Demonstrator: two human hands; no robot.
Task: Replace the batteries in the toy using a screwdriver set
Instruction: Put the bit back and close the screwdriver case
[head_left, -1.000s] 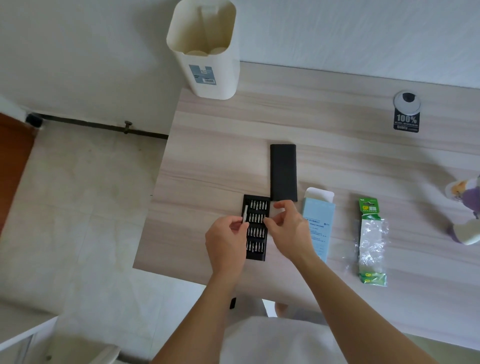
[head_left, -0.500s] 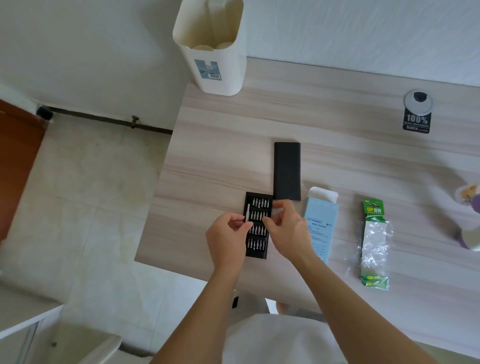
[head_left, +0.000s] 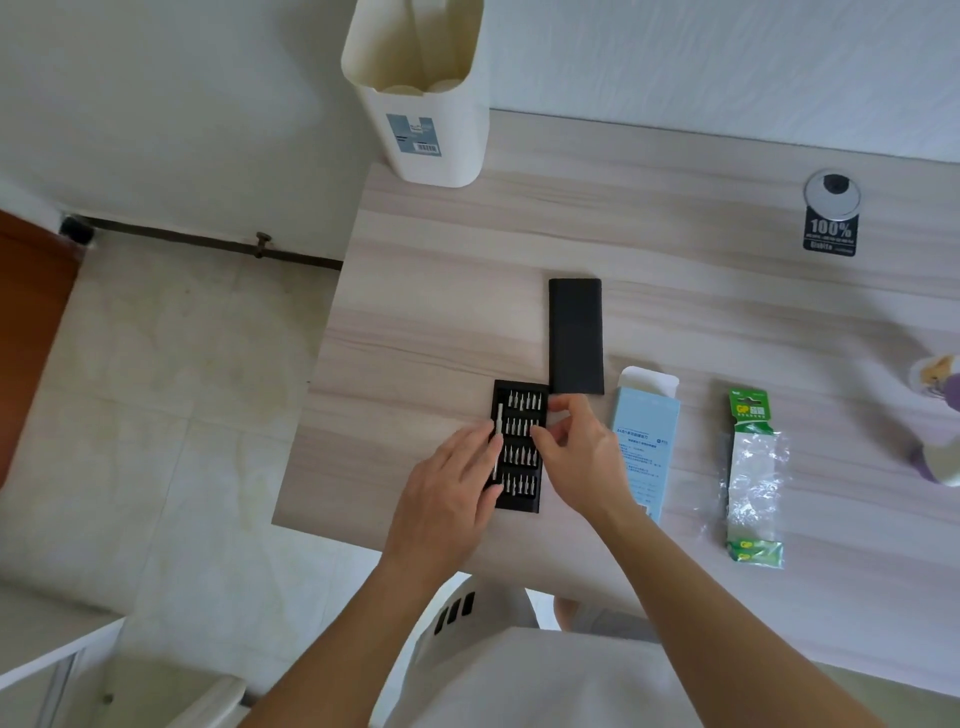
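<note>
1. Bin (head_left: 423, 98), cream and open-topped, stands at the far left corner of the tabletop (head_left: 441, 322), well clear of the work
2. Left hand (head_left: 447, 499) lies flat with fingers loosely spread at the left edge of the bit tray (head_left: 517, 447), fingertips touching the silver driver handle (head_left: 497, 441) in its slot; it grips nothing
3. Right hand (head_left: 576, 457) has thumb and forefinger pinched together over the bit rows; whether a bit sits between them I cannot tell
4. Risk: the tray sits near the front edge, so a careless tug could tip small bits onto the floor
5. Black sleeve (head_left: 575, 335), blue box (head_left: 644, 447) and battery pack (head_left: 753, 473) lie rightward; the toy (head_left: 940, 415) waits at the far right, half out of view
</note>
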